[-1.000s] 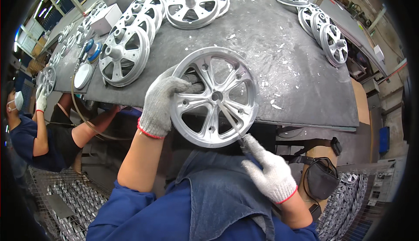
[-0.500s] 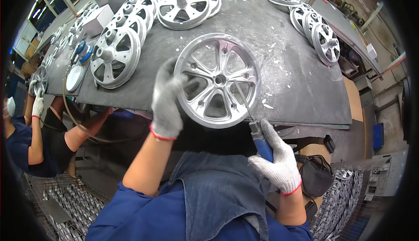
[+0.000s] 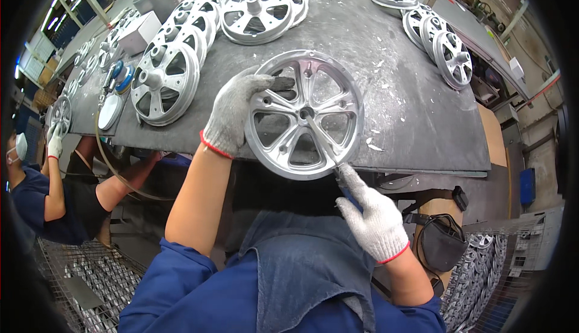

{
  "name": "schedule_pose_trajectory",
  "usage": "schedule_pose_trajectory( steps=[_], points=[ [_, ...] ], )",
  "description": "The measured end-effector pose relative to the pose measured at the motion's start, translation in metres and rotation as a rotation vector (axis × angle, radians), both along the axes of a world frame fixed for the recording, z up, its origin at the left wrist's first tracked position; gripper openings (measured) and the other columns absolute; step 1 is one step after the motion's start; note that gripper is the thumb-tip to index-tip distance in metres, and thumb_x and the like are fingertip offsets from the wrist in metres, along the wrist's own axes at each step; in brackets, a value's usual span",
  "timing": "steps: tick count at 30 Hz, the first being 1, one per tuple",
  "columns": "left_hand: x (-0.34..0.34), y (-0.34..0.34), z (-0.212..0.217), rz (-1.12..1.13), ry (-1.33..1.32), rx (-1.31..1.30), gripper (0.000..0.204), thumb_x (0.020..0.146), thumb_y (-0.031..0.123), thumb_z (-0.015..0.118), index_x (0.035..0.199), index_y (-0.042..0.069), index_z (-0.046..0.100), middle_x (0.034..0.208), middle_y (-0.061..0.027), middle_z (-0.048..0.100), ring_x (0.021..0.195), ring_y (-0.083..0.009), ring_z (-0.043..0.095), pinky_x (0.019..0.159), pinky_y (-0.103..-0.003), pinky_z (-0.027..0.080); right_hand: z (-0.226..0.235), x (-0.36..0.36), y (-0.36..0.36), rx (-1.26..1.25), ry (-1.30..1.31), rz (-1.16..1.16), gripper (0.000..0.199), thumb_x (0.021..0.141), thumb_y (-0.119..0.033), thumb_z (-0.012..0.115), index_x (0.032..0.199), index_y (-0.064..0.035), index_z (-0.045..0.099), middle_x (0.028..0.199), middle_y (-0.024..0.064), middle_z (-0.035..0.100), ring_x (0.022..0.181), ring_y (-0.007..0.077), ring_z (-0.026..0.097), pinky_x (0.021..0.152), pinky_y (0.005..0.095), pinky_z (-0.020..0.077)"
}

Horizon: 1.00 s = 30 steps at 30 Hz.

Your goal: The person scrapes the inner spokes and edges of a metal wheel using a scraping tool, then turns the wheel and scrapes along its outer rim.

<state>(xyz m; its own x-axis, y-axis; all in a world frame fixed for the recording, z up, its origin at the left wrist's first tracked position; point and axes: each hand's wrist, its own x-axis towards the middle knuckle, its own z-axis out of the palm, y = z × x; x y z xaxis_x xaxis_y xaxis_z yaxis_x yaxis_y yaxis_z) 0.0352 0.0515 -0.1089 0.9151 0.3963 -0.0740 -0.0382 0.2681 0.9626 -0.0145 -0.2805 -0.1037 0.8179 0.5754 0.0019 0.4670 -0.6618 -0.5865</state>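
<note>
A silver spoked metal wheel (image 3: 308,89) is at the near edge of the dark worktable, its spoked face toward me. Gripping its upper left rim is my gloved left hand (image 3: 234,105), closed, with fingers reaching over into a gap between spokes. My gloved right hand (image 3: 375,223) is wrapped round a blue-handled tool with a thin metal shaft (image 3: 321,140). The shaft crosses the lower right of the wheel, and its tip is at the central hub hole. Most of the handle is hidden by my right hand. Both gloves have red cuffs.
More wheels (image 3: 158,80) lean in a row at left, others (image 3: 256,12) behind, and several (image 3: 451,59) at right. A blue sander (image 3: 122,77) and white box (image 3: 139,33) lie left. Pale flakes dot the worktable (image 3: 410,134). At far left a co-worker (image 3: 36,194) handles another wheel.
My left hand has moved up along the rim and now grips it. My right hand has shifted slightly left, bringing the tool's tip to the hub hole. The wheel sits about where it was.
</note>
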Motion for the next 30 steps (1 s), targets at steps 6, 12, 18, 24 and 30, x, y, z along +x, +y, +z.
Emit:
schedule_pose_trajectory(
  steps=[6, 12, 18, 24, 30],
  points=[
    [-0.021, -0.033, -0.001, 0.007, -0.163, -0.275, 0.052, 0.102, 0.014, 0.061, 0.148, -0.008, 0.059, 0.124, -0.0204, 0.074, 0.108, -0.0280, 0.077, 0.091, -0.039, 0.067, 0.000, -0.014, 0.006, 0.280, 0.287, -0.040, 0.065, 0.105, -0.015, 0.074, 0.166, -0.0104, 0.052, 0.140, 0.0211, 0.076, 0.130, 0.0356, 0.075, 0.110, 0.0412, 0.0585],
    [-0.044, -0.053, -0.019, 0.090, -0.267, -0.330, 0.057, 0.104, 0.014, 0.052, 0.156, -0.010, 0.048, 0.143, -0.0318, 0.065, 0.121, -0.0408, 0.076, 0.095, -0.049, 0.071, 0.005, -0.006, 0.007, 0.246, 0.259, -0.007, 0.064, 0.105, -0.015, 0.075, 0.165, -0.0105, 0.054, 0.138, 0.0221, 0.077, 0.129, 0.0374, 0.075, 0.109, 0.0416, 0.0584],
    [-0.047, -0.072, -0.009, 0.145, -0.286, -0.382, 0.054, 0.103, 0.008, 0.051, 0.155, -0.007, 0.050, 0.140, -0.0256, 0.067, 0.121, -0.0350, 0.074, 0.102, -0.048, 0.065, -0.020, -0.003, -0.004, 0.163, 0.094, 0.027, 0.067, 0.104, -0.016, 0.076, 0.167, -0.0109, 0.052, 0.125, 0.0215, 0.080, 0.103, 0.0345, 0.079, 0.089, 0.0422, 0.0621],
    [-0.078, -0.110, -0.033, 0.252, -0.314, -0.322, 0.060, 0.110, 0.012, 0.052, 0.167, -0.002, 0.040, 0.156, -0.0221, 0.058, 0.139, -0.0335, 0.064, 0.119, -0.049, 0.054, 0.019, -0.004, -0.004, 0.423, 1.023, -0.194, 0.084, 0.099, -0.013, 0.078, 0.175, -0.0094, 0.041, 0.121, 0.0116, 0.075, 0.062, 0.0062, 0.058, 0.056, 0.0236, 0.0494],
    [-0.061, -0.067, -0.013, 0.130, -0.301, -0.374, 0.058, 0.112, 0.026, 0.059, 0.161, -0.002, 0.049, 0.149, -0.0189, 0.064, 0.133, -0.0328, 0.067, 0.113, -0.050, 0.057, -0.021, -0.005, -0.030, 0.428, 0.547, -0.143, 0.091, 0.093, -0.012, 0.086, 0.172, -0.0025, 0.042, 0.150, 0.0210, 0.071, 0.120, 0.0243, 0.078, 0.102, 0.0320, 0.0601]
  ],
)
